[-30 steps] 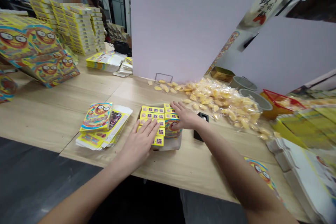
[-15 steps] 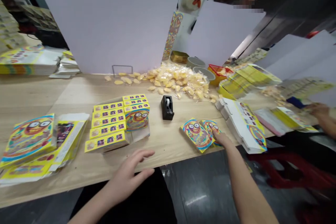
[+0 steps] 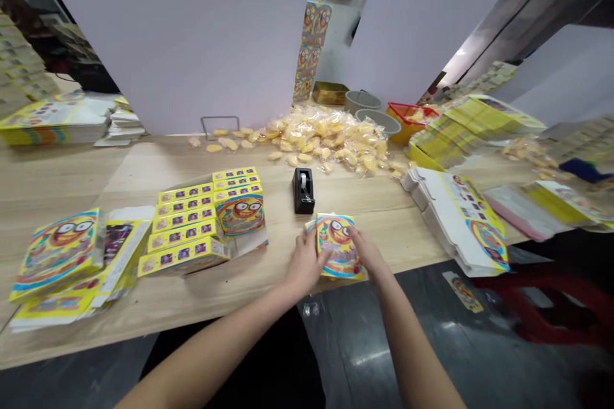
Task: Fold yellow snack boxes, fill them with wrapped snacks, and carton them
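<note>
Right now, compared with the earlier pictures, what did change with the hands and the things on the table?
The hands have left the stack of yellow boxes and moved right. The left hand came across to join the right hand, and together they now hold the printed cartoon-face cards, which had lain on the table. The black tape dispenser and the stack stayed in place.

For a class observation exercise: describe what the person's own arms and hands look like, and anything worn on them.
The left hand and right hand are bare, without gloves. The left forearm and right forearm are bare too, with no sleeve, watch or bracelet in view.
</note>
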Demonstrator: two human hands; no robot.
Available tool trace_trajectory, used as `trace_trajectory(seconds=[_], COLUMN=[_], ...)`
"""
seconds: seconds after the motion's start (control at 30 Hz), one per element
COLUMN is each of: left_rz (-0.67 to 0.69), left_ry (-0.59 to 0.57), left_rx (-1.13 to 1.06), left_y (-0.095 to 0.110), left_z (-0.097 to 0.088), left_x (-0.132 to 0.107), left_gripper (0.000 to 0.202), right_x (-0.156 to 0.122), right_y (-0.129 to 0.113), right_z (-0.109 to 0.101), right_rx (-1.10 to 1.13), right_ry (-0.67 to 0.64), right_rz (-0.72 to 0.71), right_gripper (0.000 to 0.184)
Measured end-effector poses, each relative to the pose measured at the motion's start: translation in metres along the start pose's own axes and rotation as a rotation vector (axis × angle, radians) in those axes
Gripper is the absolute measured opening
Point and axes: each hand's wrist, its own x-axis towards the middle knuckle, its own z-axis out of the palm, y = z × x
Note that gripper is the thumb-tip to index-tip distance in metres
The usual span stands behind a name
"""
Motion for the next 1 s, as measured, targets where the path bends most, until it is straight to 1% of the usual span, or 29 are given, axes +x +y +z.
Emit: trace_trajectory(seconds=[0.07,0.1,0.17,0.2,0.23,0.27,0.3,0.33,0.37,0.4,0.43,0.47,0.5,0.53,0.6,0.63,0.67,0.7,0.77,0.8,0.83,0.9,0.93,0.97,1.0], left_rz=[0.031,0.029,0.005,0.012,0.047,0.116,0.212,0.312,0.395,0.449,0.474,0.475,0.461,0.445,0.43,0.426,0.421,0.419,0.451,0.483,0.545,0.636,0.616,0.553,0.46], left_ry=[0.055,0.078,0.075,0.062,0.05,0.036,0.021,0.004,-0.024,-0.061,-0.102,-0.136,-0.16,-0.179,-0.205,-0.217,-0.224,-0.217,-0.155,-0.084,-0.008,0.2,0.328,0.432,0.502], left_rx=[0.045,0.02,-0.112,-0.165,-0.18,-0.157,-0.109,-0.056,-0.017,-0.002,0.001,0.013,0.036,0.068,0.136,0.155,0.173,0.212,0.389,0.525,0.652,0.831,0.916,1.0,1.067], left_y=[-0.004,-0.005,-0.003,0.0,0.004,0.007,0.01,0.011,0.011,0.008,0.003,-0.002,-0.007,-0.012,-0.016,-0.015,-0.012,-0.007,0.006,0.013,0.019,0.026,0.027,0.026,0.023], left_z=[0.002,0.002,-0.001,-0.004,-0.008,-0.014,-0.02,-0.026,-0.033,-0.039,-0.044,-0.049,-0.052,-0.053,-0.052,-0.052,-0.053,-0.055,-0.069,-0.081,-0.096,-0.132,-0.152,-0.172,-0.191], left_x=[-0.009,-0.012,-0.014,-0.014,-0.014,-0.015,-0.017,-0.019,-0.022,-0.025,-0.027,-0.028,-0.029,-0.029,-0.028,-0.029,-0.033,-0.038,-0.059,-0.072,-0.087,-0.115,-0.126,-0.133,-0.137], left_gripper=[0.075,0.083,0.101,0.109,0.114,0.116,0.115,0.111,0.103,0.093,0.083,0.075,0.07,0.069,0.071,0.073,0.075,0.079,0.083,0.083,0.077,0.06,0.055,0.054,0.055], right_x=[-0.007,-0.012,-0.024,-0.03,-0.035,-0.04,-0.044,-0.048,-0.051,-0.054,-0.056,-0.059,-0.062,-0.064,-0.066,-0.066,-0.065,-0.063,-0.058,-0.055,-0.052,-0.046,-0.042,-0.039,-0.035], right_y=[-0.006,-0.008,-0.011,-0.012,-0.011,-0.009,-0.006,-0.003,0.002,0.006,0.009,0.011,0.01,0.007,-0.007,-0.017,-0.028,-0.04,-0.063,-0.072,-0.081,-0.096,-0.103,-0.11,-0.117], right_z=[0.011,0.016,0.022,0.024,0.025,0.025,0.026,0.026,0.026,0.026,0.024,0.022,0.019,0.015,0.005,0.0,-0.004,-0.008,-0.013,-0.015,-0.016,-0.011,-0.005,0.004,0.016], right_rx=[0.072,0.121,0.231,0.272,0.295,0.307,0.304,0.286,0.253,0.206,0.153,0.102,0.058,0.009,-0.158,-0.273,-0.393,-0.499,-0.608,-0.611,-0.588,-0.46,-0.357,-0.236,-0.112], right_ry=[-0.006,-0.011,0.014,0.056,0.109,0.158,0.175,0.15,0.08,-0.019,-0.118,-0.179,-0.184,-0.137,0.008,0.055,0.05,-0.005,-0.153,-0.195,-0.2,-0.128,-0.093,-0.085,-0.109], right_rz=[-0.016,-0.025,-0.052,-0.078,-0.118,-0.171,-0.229,-0.28,-0.311,-0.323,-0.327,-0.335,-0.36,-0.411,-0.571,-0.662,-0.746,-0.814,-0.888,-0.897,-0.886,-0.834,-0.801,-0.768,-0.738], right_gripper=[0.052,0.054,0.057,0.059,0.061,0.063,0.062,0.058,0.052,0.048,0.047,0.05,0.057,0.067,0.087,0.093,0.093,0.088,0.067,0.058,0.053,0.055,0.06,0.064,0.067])
